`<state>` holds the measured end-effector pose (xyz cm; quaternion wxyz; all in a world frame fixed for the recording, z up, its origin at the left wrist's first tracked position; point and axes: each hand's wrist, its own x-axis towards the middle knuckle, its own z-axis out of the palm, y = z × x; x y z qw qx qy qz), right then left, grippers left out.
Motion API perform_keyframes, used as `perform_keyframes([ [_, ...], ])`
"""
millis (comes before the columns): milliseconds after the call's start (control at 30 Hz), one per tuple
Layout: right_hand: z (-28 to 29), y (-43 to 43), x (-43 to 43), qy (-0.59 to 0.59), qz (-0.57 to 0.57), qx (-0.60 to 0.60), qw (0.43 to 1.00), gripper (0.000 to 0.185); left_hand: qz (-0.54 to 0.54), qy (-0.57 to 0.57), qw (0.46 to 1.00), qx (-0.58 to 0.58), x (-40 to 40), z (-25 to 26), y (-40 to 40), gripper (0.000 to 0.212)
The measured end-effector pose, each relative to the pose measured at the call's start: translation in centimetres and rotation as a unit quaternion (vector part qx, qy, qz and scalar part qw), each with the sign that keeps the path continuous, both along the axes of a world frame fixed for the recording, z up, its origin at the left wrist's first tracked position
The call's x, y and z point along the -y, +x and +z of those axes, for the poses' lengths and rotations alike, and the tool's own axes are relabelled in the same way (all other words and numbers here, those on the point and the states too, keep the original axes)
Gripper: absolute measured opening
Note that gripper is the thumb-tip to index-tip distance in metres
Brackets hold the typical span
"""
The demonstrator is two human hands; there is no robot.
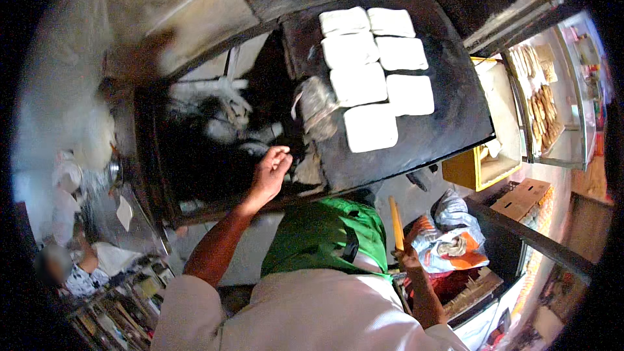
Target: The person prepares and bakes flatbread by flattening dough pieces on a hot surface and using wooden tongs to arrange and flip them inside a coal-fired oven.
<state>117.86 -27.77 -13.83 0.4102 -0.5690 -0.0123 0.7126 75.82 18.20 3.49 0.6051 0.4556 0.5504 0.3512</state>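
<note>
My left hand (271,175), its fingers loosely curled, is over the front edge of a dark opening beside a black flat griddle (438,122). Nothing clear shows in it. Several rectangular white dough pieces (371,127) lie on the griddle in two columns. A crumpled greyish cloth (317,102) rests at the griddle's left edge. Down at my right side, my right hand (407,256) is closed around a yellowish wooden stick or handle (396,222), which points up towards the griddle.
A yellow-edged display case (475,168) and glass shelves with stacked flatbreads (543,107) stand at right. Near my right arm are a printed plastic sack (453,239) and a cardboard box (521,200). Another person (83,263) is by a metal counter (139,214) at left.
</note>
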Motion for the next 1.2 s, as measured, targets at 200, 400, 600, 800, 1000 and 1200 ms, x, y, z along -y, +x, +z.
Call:
perform_keyframes([
  [200, 10.3, -5.2, -13.1, 0.065, 0.438, 0.153, 0.883, 0.071, -0.075, -0.018, 0.989, -0.129, 14.7, -2.3, -9.4, 0.020],
  [400, 19.2, -15.3, -23.5, 0.032, 0.520, 0.146, 0.841, 0.067, 0.117, -0.145, 0.982, 0.002, 35.9, -14.7, -22.1, 0.030],
  [600, 19.3, -26.3, -23.3, 0.079, 0.505, 0.116, 0.852, 0.057, 0.266, -0.465, 0.842, -0.062, 53.3, -14.0, -29.7, 0.037],
  [800, 20.2, -34.5, -20.8, 0.117, 0.538, 0.059, 0.833, 0.054, 0.432, -0.180, 0.868, 0.164, 64.3, -18.5, -37.3, 0.028],
  [1000, 21.2, -39.6, -21.5, 0.170, 0.546, 0.072, 0.817, 0.059, 0.277, 0.034, 0.938, -0.204, 45.5, -12.6, -46.6, 0.027],
  [1200, 15.9, -47.4, -23.2, 0.186, 0.538, 0.025, 0.822, 0.053, 0.475, 0.119, 0.872, -0.005, 34.9, -11.0, -63.9, 0.020],
])
